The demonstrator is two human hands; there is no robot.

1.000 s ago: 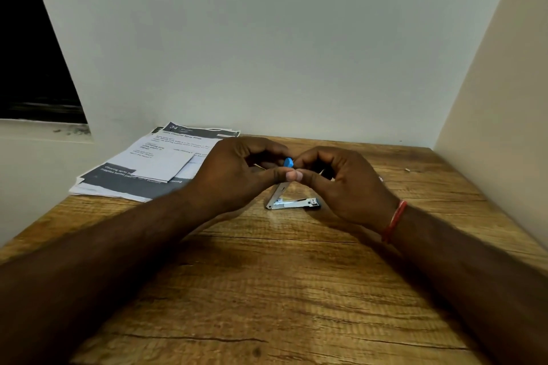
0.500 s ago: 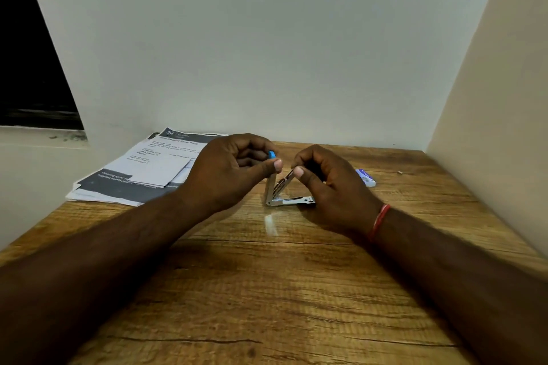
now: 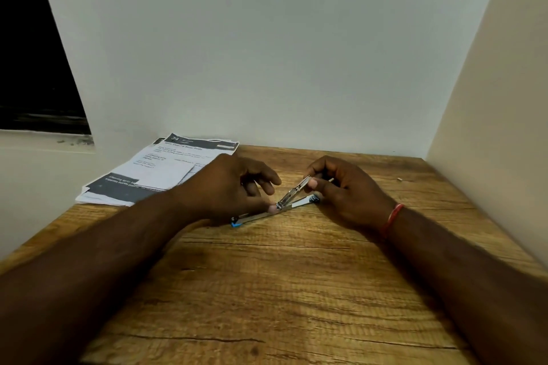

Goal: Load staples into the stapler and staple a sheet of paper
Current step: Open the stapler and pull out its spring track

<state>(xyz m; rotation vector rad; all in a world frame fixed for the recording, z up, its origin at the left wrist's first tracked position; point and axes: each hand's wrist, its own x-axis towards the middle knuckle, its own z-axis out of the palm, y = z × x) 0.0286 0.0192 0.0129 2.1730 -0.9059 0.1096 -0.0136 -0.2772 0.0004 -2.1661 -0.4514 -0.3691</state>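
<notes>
Head view: the opened stapler (image 3: 292, 192) is pressed down by the thumb of the left hand (image 3: 225, 187), fingers relaxed. Its raised arm is pinched in the right hand (image 3: 350, 195).

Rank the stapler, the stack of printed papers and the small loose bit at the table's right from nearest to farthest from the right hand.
1. Stapler: pinched in the right hand, opened out in the middle.
2. Small loose bit: on the table, right of the hand, towards the back.
3. Stack of printed papers: far left corner, beyond the left hand.
</notes>
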